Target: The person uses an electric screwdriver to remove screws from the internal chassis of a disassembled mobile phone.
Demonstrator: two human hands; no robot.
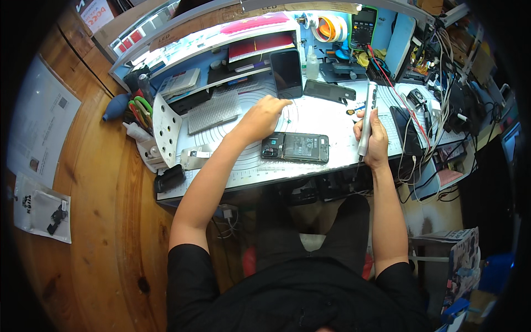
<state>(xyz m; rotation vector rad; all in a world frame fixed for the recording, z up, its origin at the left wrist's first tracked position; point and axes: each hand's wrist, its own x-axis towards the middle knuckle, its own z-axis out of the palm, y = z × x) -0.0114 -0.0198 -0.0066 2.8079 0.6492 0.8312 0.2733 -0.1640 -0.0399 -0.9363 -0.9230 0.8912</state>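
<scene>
My right hand [376,138] is wrapped round a slim silver electric screwdriver [366,122], its tip pointing down past the front edge of the mat. Over the middle of the white work mat [246,157], my left hand [263,117] is closed, thumb and fingers drawn together toward the right. Whether anything small sits between those fingertips is hidden. Just below that hand lies an opened phone [304,147] with its back off, showing a dark battery and the camera block. Beyond the left hand a dark phone [286,73] leans upright, and a dark phone panel [330,91] lies beside it.
A bubble-wrap pouch [213,113] and a white perforated holder [167,129] are at the left, near a blue air blower [116,107]. At the right are a black phone-like slab [406,131], tangled cables [437,110] and a multimeter [363,27]. Shelves line the back.
</scene>
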